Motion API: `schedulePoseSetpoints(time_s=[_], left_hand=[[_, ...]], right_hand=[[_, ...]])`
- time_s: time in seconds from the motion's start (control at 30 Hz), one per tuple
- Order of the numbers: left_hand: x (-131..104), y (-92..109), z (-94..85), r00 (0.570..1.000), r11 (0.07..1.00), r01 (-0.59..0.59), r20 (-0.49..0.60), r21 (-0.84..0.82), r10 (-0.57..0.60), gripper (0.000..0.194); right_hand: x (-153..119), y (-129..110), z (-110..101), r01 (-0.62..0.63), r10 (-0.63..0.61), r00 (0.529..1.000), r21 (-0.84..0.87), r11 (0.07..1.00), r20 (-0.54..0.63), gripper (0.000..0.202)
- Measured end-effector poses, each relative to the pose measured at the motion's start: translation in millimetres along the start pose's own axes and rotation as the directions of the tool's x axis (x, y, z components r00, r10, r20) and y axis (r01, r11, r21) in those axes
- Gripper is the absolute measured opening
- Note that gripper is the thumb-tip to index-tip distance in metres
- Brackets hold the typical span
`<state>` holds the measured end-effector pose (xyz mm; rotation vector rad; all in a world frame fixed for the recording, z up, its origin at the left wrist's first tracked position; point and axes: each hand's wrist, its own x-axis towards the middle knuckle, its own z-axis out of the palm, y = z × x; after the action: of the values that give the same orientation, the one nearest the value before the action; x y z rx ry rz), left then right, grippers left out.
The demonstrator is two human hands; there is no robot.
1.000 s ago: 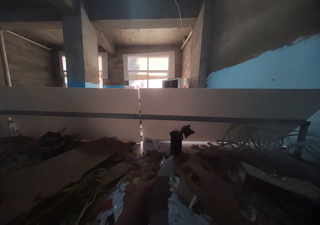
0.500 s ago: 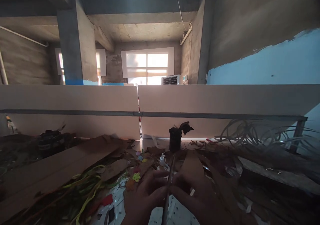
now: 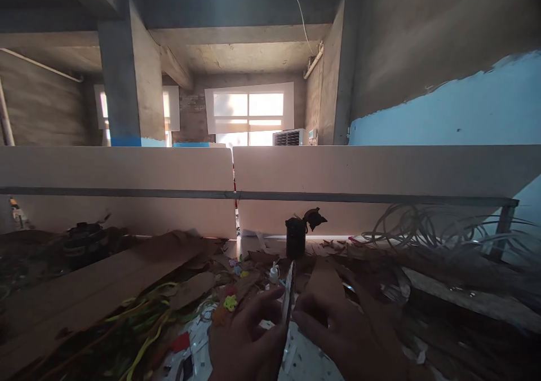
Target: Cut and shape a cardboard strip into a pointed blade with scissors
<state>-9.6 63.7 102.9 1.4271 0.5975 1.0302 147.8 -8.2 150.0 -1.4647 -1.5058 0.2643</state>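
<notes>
A long thin flat strip stands tilted up between my two hands, its far end pointing away from me. My left hand pinches it from the left, thumb and fingers closed on its side. On the right, the curled fingers and thumb of my right hand press in at the strip's other side. The near part of the strip is dark and partly hidden by the hands. Below lies a white speckled surface. A small white bottle stands just beyond my left fingertips.
A black cylindrical container stands past the strip. Yellow-green cords and a cardboard sheet lie left, with small coloured flower shapes nearer. Coiled pale tubing sits at right. White panels close off the back.
The strip has turned from nearly edge-on, so more of its pale face shows. My left hand has shifted slightly with it, and my right hand stays close to where it was.
</notes>
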Motion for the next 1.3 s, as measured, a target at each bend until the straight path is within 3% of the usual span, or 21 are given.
schedulePoseSetpoints(time_s=[0.07,0.17,0.3,0.4,0.7,1.07,1.2,1.3], left_hand=[[0,3,0.0,1.0,0.999,0.016,0.011,0.032,-0.017,0.049],[0,7,1.2,1.0,0.993,-0.003,0.016,0.12,0.001,0.045],[2,5,4.6,0.991,0.965,-0.08,-0.089,0.251,0.105,0.034],[4,-5,4.8,0.972,0.939,-0.133,-0.141,0.317,0.185,0.028],[8,-23,-4.2,0.952,0.895,-0.23,-0.101,0.383,0.288,0.027],[6,-19,-0.1,0.976,0.94,-0.136,-0.122,0.313,0.182,0.028],[4,-18,2.2,0.983,0.974,-0.076,-0.147,0.213,0.109,0.03],[2,-14,4.9,0.978,0.978,-0.128,-0.144,0.167,0.153,0.028]], right_hand=[[1,2,1,-0.001,0.002,1.0,0.038,0.999,-0.002,0.019],[4,7,3,-0.095,0.075,0.988,0.15,0.984,0.132,0.017],[8,18,10,-0.206,0.111,0.951,0.321,0.924,0.288,0.023],[10,27,16,-0.213,0.103,0.948,0.359,0.909,0.3,0.023],[11,28,18,-0.221,0.124,0.955,0.367,0.904,0.269,0.019],[10,28,19,-0.232,0.129,0.953,0.388,0.892,0.272,0.02],[9,26,18,-0.225,0.12,0.953,0.383,0.896,0.279,0.023],[8,26,18,-0.196,0.111,0.96,0.336,0.921,0.255,0.023]])
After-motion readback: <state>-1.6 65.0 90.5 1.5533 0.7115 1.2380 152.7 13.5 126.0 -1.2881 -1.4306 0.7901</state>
